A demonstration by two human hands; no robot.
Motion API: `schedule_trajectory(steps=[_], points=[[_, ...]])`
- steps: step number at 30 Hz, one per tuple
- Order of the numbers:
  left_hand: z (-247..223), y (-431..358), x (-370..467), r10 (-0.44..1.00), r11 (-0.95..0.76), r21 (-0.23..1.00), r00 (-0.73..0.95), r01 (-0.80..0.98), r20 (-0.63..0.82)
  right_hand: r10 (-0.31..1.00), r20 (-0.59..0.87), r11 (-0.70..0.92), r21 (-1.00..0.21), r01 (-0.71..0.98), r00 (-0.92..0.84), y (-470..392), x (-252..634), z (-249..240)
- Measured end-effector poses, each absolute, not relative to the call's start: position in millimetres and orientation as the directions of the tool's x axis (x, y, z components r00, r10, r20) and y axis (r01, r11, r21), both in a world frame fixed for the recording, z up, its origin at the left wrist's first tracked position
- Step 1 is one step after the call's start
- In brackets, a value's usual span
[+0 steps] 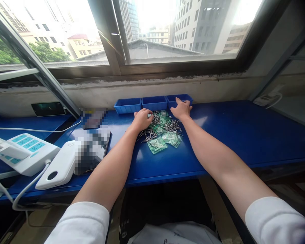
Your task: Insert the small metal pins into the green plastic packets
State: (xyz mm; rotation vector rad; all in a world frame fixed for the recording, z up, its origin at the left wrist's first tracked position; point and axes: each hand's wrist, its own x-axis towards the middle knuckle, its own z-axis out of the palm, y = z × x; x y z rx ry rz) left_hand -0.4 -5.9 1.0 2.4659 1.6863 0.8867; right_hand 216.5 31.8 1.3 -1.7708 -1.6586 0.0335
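Note:
On the blue table lies a pile of thin metal pins, rivet-like in shape [173,126], mixed with several green plastic packets [157,145]. My left hand [143,120] rests at the pile's back left edge, fingers curled in toward the thumb. Whatever is between those fingertips is too small to make out. Behind the pile stand three joined blue bins: a left bin [128,109], a middle bin [154,105] and a right bin [170,101]. My right hand [182,109] is at the front of the right bin, fingers spread over its rim, with nothing visible in them.
To the left are a white power strip [27,149] with cables, a white power bank [57,166] and blurred items. A phone [48,109] leans on the wall under the window. The blue tabletop [234,132] extends to the right; a metal post [57,86] rises at left.

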Motion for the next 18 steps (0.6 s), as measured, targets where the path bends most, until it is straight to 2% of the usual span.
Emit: schedule_trajectory(steps=[5,10,15,18], points=[[0,-6,0,0.872,-0.413,0.323,0.267,0.852,0.410,0.921,0.362,0.026,-0.418,0.908,0.140,36,216,-4],[0,-6,0,0.870,-0.425,0.317,0.287,0.848,0.401,0.932,0.347,0.046,-0.412,0.910,0.110,39,214,-9],[-1,-5,-1,0.872,-0.427,0.311,0.296,0.849,0.389,0.859,0.512,0.240,-0.436,0.867,0.020,33,203,-5],[-2,-4,-1,0.872,-0.434,0.308,0.308,0.847,0.381,0.849,0.508,0.395,-0.427,0.813,-0.145,25,194,-1]])
